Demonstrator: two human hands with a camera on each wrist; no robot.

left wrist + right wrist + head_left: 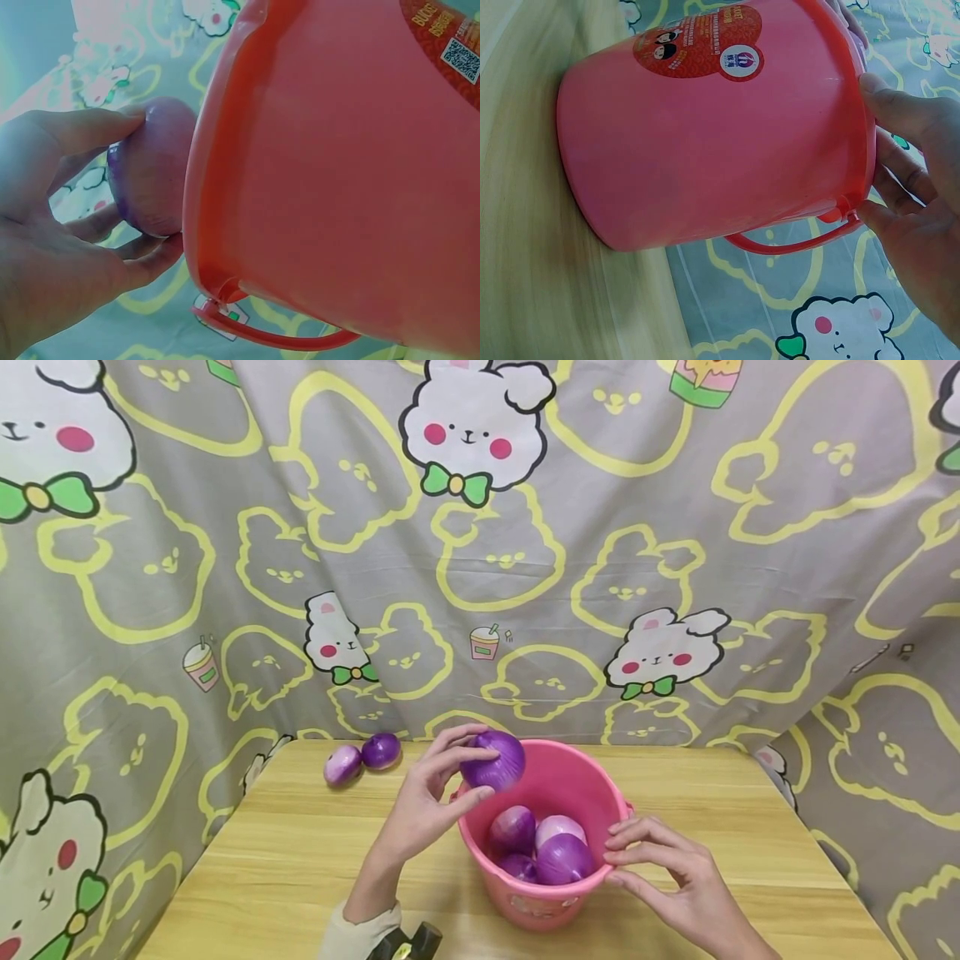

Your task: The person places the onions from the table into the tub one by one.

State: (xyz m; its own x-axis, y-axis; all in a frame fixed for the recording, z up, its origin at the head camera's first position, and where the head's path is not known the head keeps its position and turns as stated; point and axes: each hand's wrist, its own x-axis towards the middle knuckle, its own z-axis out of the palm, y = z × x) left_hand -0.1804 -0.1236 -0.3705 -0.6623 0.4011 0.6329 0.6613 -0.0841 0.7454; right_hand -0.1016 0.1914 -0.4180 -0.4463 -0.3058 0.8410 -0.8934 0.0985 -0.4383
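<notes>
Nearest the head camera, a pale sleeve cuff (356, 931) wears a black wrist device (408, 942). Above it, the left hand (426, 797) pinches a purple onion (498, 762) between thumb and fingers, over the left rim of a pink bucket (480, 864). Four more onions (564, 860) lie inside. The right hand (686, 877) holds the bucket's right rim. Two onions (382, 752) sit side by side at the back left of the wooden surface (300, 860), before a cartoon-print curtain (525, 568).

From the left wrist, the held onion shows just beside the rim; the bucket bears a QR code (462, 60), and its handle (292, 342) hangs outward.

From the right wrist, fingertips touch the rim near the handle's joint, and a red label (697, 45) marks the wall.
</notes>
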